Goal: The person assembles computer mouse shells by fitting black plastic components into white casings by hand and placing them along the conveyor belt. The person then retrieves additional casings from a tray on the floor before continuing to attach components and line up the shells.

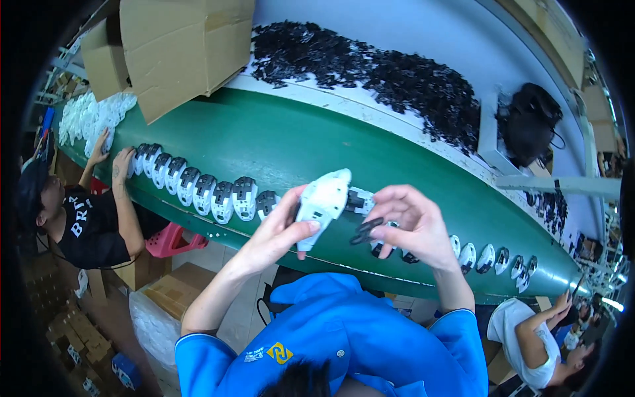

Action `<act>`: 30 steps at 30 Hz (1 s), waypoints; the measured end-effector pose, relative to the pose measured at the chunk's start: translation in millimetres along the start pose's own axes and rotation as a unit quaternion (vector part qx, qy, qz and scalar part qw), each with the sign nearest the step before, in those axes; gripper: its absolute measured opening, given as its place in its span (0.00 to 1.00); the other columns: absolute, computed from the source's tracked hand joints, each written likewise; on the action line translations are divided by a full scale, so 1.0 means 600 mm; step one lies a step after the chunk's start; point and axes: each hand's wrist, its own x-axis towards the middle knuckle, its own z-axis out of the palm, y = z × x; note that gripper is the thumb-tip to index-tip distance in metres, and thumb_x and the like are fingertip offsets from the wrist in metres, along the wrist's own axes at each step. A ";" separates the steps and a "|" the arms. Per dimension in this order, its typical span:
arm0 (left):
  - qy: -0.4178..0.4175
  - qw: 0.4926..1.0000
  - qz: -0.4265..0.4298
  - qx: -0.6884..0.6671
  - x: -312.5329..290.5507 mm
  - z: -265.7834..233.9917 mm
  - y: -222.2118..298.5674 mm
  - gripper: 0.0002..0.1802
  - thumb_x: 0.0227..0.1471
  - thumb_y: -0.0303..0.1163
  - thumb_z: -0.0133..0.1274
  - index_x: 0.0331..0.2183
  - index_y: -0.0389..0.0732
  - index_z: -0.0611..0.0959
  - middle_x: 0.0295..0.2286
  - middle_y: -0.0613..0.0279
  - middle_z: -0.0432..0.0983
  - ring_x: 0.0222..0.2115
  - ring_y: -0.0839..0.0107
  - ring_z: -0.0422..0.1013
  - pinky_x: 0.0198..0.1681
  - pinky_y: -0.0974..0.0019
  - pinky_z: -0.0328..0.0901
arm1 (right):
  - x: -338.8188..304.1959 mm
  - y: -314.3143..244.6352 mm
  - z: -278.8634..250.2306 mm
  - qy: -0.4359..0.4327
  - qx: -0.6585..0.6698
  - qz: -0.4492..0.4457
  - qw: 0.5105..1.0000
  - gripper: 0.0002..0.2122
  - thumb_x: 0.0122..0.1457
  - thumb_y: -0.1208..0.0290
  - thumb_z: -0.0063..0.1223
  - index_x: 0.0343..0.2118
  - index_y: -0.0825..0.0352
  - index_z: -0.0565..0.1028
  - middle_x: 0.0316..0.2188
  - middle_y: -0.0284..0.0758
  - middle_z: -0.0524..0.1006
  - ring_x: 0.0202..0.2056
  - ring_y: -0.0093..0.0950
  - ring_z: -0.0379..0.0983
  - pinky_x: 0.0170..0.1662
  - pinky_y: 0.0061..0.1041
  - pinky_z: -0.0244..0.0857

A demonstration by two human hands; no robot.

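Note:
My left hand (272,233) grips a white, mouse-shaped plastic housing (325,197), raised over the green belt and tilted. Its smooth pale face with small slots is toward me. Between the thumb and fingers of my right hand (423,230) are small black plastic pieces (364,231), held apart from the housing, to its right. How many pieces there are I cannot tell. Just behind, another white-and-black housing (359,201) lies on the belt, partly covered by the raised one and my fingers.
Similar housings (205,193) line the green belt (291,132) to both sides. Heaps of black parts (423,86) cover the ledge beyond. A cardboard box (185,46) stands far left, near white bagged parts (99,119). Co-workers sit left (86,218) and right (529,337).

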 end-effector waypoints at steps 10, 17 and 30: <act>0.003 0.998 0.027 0.053 -0.048 0.105 0.029 0.43 0.50 0.39 0.55 0.59 0.37 0.51 0.50 0.49 0.61 0.50 0.66 0.62 0.49 0.64 0.62 | -0.106 -0.023 0.001 0.002 0.032 -0.030 0.999 0.11 0.50 0.85 0.57 0.38 0.76 0.76 0.36 0.41 0.75 0.37 0.27 0.75 0.28 0.19 0.76; -0.084 0.960 0.143 0.224 -0.074 0.137 0.034 0.62 0.34 0.40 0.70 0.60 0.34 0.46 0.57 0.44 0.49 0.60 0.56 0.48 0.61 0.58 0.47 | -0.166 -0.034 0.006 0.015 -0.199 -0.220 0.955 0.10 0.44 0.84 0.62 0.32 0.69 0.80 0.34 0.36 0.79 0.35 0.24 0.74 0.31 0.19 0.71; -0.055 0.899 0.188 0.392 -0.111 0.181 0.050 0.58 0.34 0.40 0.68 0.60 0.40 0.49 0.49 0.43 0.56 0.45 0.53 0.63 0.47 0.59 0.62 | -0.206 -0.034 0.032 0.053 -0.447 -0.430 0.783 0.15 0.32 0.76 0.65 0.29 0.58 0.83 0.30 0.24 0.80 0.25 0.19 0.62 0.29 0.16 0.55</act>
